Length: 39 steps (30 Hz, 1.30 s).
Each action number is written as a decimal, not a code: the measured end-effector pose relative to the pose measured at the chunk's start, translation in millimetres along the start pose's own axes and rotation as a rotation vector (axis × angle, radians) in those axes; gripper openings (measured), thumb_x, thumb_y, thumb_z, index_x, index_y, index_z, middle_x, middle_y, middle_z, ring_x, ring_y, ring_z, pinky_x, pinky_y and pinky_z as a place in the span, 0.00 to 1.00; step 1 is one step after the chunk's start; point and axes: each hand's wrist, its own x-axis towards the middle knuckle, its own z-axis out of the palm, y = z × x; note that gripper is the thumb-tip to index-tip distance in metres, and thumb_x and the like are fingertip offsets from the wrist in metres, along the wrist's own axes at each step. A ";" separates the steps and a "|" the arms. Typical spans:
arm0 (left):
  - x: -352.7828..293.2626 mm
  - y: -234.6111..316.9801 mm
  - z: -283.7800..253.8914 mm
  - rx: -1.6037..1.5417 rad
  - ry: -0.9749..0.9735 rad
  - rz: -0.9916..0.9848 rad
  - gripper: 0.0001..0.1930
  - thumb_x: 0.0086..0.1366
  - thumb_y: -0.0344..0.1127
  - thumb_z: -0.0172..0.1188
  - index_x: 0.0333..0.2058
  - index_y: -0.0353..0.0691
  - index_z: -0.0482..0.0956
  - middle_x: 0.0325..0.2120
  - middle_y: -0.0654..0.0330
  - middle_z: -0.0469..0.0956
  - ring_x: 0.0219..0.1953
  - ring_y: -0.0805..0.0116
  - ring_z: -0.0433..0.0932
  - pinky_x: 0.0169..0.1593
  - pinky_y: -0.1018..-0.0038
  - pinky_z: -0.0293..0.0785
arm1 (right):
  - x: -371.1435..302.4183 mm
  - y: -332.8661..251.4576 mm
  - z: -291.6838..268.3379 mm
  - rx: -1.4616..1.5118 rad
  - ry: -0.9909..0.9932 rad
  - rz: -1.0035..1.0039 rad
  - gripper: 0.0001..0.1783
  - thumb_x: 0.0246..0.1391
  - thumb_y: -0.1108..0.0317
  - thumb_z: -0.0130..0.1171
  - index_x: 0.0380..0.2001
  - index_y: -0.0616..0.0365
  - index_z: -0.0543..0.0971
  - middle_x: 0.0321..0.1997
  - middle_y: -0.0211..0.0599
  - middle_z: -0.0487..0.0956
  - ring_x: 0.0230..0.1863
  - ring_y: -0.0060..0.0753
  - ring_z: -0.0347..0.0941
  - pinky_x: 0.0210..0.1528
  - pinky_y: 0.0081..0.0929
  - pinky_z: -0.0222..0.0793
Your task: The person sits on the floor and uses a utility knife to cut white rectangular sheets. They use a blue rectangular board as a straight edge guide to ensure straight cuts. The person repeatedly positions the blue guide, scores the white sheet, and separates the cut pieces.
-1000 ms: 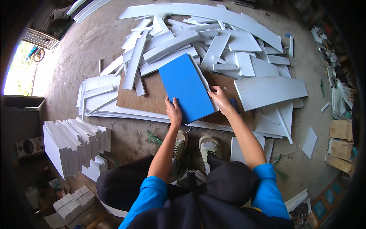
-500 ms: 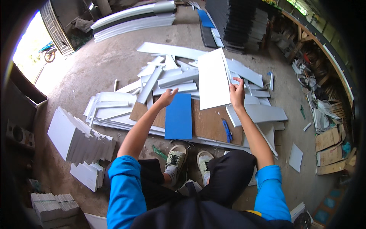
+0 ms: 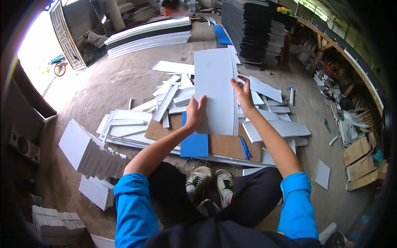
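Note:
Two or more rectangular white boards [image 3: 216,89] are held upright together above the work area, their edges slightly offset on the right side. My right hand [image 3: 244,95] grips the right edge, thumb on the front face. At the lower left edge my left hand [image 3: 195,111] is closed on the boards, some of its fingers hidden. Under them, a blue rectangular sheet [image 3: 194,144] lies on a brown board [image 3: 223,146]. A blue-handled utility knife [image 3: 245,148] rests on the brown board, to the right of the blue sheet.
White offcut strips [image 3: 166,101] are heaped beyond the brown board. A stack of white boards [image 3: 97,151] leans at the left. Tall dark sheet stacks [image 3: 244,33] stand at the back, cardboard [image 3: 359,165] lies at the right, and a person [image 3: 174,8] is at the far back.
The white boards have moved left and turned more squarely toward me. My left hand has risen from above the blue sheet to take their left edge; my right hand has shifted left.

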 end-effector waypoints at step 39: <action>26.0 5.3 83.3 0.563 -0.557 0.682 0.25 0.52 0.54 0.56 0.37 0.37 0.67 0.31 0.53 0.72 0.37 0.55 0.69 0.41 0.65 0.61 | -30.1 49.3 -97.4 0.120 -0.011 0.162 0.23 0.45 0.70 0.62 0.44 0.55 0.65 0.28 0.26 0.73 0.30 0.15 0.66 0.34 0.13 0.59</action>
